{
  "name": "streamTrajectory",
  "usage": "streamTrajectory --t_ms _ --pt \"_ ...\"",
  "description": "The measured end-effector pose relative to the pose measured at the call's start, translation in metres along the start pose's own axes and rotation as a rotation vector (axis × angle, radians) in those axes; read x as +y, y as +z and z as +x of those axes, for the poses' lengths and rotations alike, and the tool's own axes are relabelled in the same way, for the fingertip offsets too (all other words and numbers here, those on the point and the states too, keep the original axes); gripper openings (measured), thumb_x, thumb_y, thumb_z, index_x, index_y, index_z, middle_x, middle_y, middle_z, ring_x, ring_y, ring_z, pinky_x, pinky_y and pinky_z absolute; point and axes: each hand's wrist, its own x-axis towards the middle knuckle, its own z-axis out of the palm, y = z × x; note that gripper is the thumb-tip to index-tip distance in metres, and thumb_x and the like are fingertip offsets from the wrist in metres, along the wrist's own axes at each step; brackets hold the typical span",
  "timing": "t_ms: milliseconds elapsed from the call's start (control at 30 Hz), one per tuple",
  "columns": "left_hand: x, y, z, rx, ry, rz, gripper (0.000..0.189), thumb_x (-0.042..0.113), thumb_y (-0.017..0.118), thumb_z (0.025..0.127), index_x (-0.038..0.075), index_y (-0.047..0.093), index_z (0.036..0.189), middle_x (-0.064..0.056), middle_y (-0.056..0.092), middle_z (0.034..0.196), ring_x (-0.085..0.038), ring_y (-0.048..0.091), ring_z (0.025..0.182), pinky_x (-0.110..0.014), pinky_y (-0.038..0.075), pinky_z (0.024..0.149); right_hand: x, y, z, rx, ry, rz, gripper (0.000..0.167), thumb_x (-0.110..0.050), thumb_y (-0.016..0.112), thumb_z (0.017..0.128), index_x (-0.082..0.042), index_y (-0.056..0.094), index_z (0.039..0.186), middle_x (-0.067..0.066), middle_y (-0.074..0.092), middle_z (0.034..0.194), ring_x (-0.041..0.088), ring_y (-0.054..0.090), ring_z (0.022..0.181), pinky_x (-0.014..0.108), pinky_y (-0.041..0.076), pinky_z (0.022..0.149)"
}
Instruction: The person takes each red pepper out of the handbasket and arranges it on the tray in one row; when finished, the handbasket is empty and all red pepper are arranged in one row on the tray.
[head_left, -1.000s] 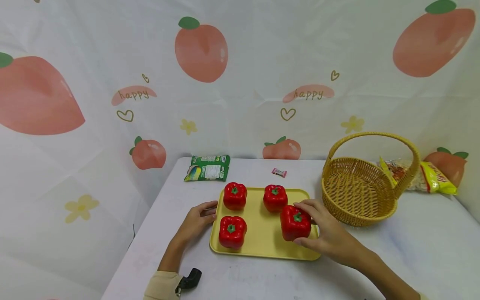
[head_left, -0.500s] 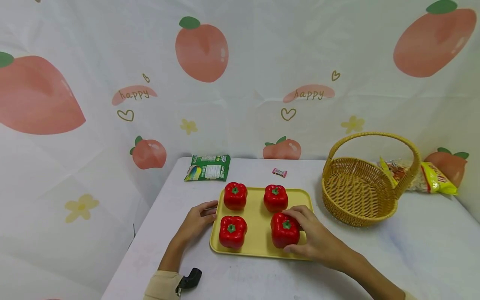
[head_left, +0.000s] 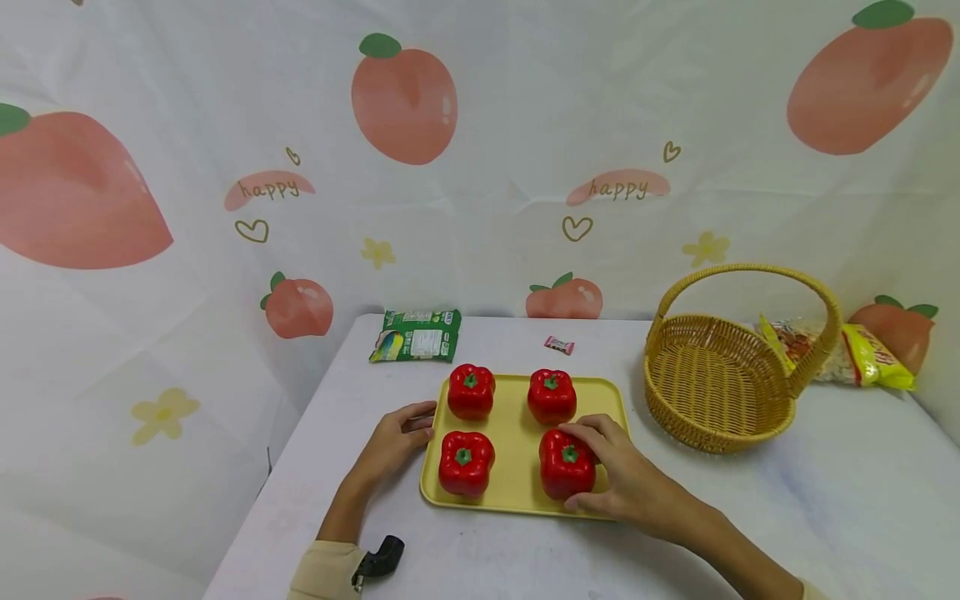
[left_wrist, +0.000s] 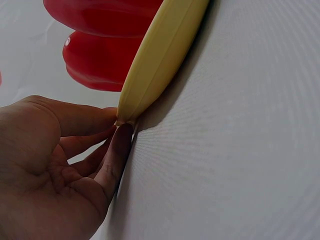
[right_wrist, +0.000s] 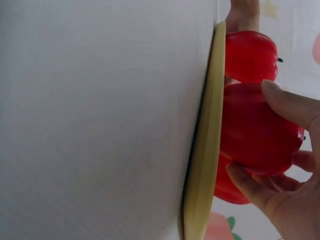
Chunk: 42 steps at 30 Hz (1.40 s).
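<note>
Several red bell peppers with green stems stand on a yellow tray [head_left: 517, 467]. In the head view, my right hand [head_left: 637, 483] grips the near-right bell pepper [head_left: 566, 467]. The right wrist view shows this bell pepper [right_wrist: 260, 130] resting against the tray, between the thumb and fingers. At the tray's left edge, my left hand [head_left: 393, 446] holds the rim; in the left wrist view, the fingertips pinch the tray's rim [left_wrist: 155, 60]. Another bell pepper [head_left: 467, 464] stands near-left, and two more, a far-left bell pepper [head_left: 471, 392] and a far-right bell pepper [head_left: 552, 397], stand behind.
A wicker basket [head_left: 712, 437] with a tall handle stands right of the tray. Behind it lies a yellow-ended snack bag [head_left: 873, 358]. A green packet [head_left: 416, 336] and a small pink wrapped candy [head_left: 558, 345] lie at the table's back, before a printed cloth.
My right hand has moved left and toward me with its bell pepper, setting it down at the tray's near right. The left hand has stayed at the tray's rim.
</note>
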Motion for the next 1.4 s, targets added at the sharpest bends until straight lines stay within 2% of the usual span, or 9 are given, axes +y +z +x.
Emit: streamTrajectory --t_ms 267,533,800,1100,1233,1333,1400 --pt "0.0 0.001 0.0 0.006 -0.002 0.011 0.047 0.006 0.065 0.1 0.001 0.061 0.147 -0.016 0.066 0.144 -0.033 0.067 0.128 -0.048 0.054 0.11 -0.001 0.002 -0.003 -0.003 -0.012 -0.038 0.086 -0.034 0.095 0.079 -0.027 0.052 0.153 -0.008 0.046 0.142 0.016 0.049 0.133 0.04 0.057 0.105" --pt "0.0 0.001 0.0 0.011 0.0 0.018 0.047 0.005 0.065 0.1 0.001 0.061 0.147 -0.017 0.066 0.143 -0.033 0.067 0.127 -0.048 0.054 0.11 -0.004 -0.001 -0.005 -0.038 0.018 -0.039 0.087 -0.035 0.093 0.081 -0.025 0.049 0.155 -0.006 0.046 0.146 0.017 0.05 0.135 0.046 0.057 0.107" --pt "0.001 0.001 0.0 0.01 -0.01 0.017 0.047 0.006 0.064 0.101 0.002 0.06 0.148 -0.016 0.065 0.145 -0.032 0.066 0.129 -0.046 0.054 0.111 -0.001 -0.002 -0.007 -0.07 0.035 0.02 0.085 -0.037 0.091 0.084 -0.027 0.047 0.156 -0.005 0.046 0.146 0.017 0.053 0.129 0.033 0.06 0.1" --pt "0.001 0.001 0.0 0.005 -0.005 0.007 0.047 0.006 0.064 0.1 0.002 0.06 0.147 -0.017 0.065 0.146 -0.033 0.066 0.129 -0.048 0.053 0.111 -0.002 -0.007 -0.011 -0.084 0.068 0.022 0.089 -0.045 0.088 0.086 -0.026 0.043 0.159 -0.002 0.044 0.152 0.018 0.053 0.129 0.032 0.061 0.096" --pt "0.002 0.002 -0.001 0.002 -0.005 0.003 0.047 0.006 0.065 0.1 0.002 0.06 0.147 -0.017 0.064 0.146 -0.034 0.066 0.13 -0.049 0.053 0.111 0.0 -0.016 -0.021 -0.049 0.072 -0.002 0.086 -0.049 0.086 0.087 -0.029 0.043 0.159 0.001 0.044 0.154 0.022 0.056 0.128 0.032 0.061 0.092" --pt "0.002 0.003 -0.002 0.006 -0.015 0.013 0.047 0.007 0.064 0.101 0.002 0.06 0.147 -0.017 0.064 0.147 -0.034 0.065 0.131 -0.05 0.053 0.112 0.005 -0.027 -0.032 0.019 0.039 -0.05 0.078 -0.044 0.086 0.089 -0.032 0.047 0.156 0.0 0.047 0.152 0.024 0.057 0.128 0.032 0.062 0.09" --pt "0.003 0.003 -0.002 0.011 -0.02 0.032 0.046 0.008 0.063 0.102 0.002 0.06 0.148 -0.016 0.064 0.147 -0.034 0.065 0.131 -0.05 0.052 0.112 0.01 -0.035 -0.041 0.079 0.008 -0.101 0.072 -0.04 0.086 0.09 -0.033 0.051 0.153 -0.001 0.05 0.15 0.019 0.056 0.127 0.031 0.063 0.088"
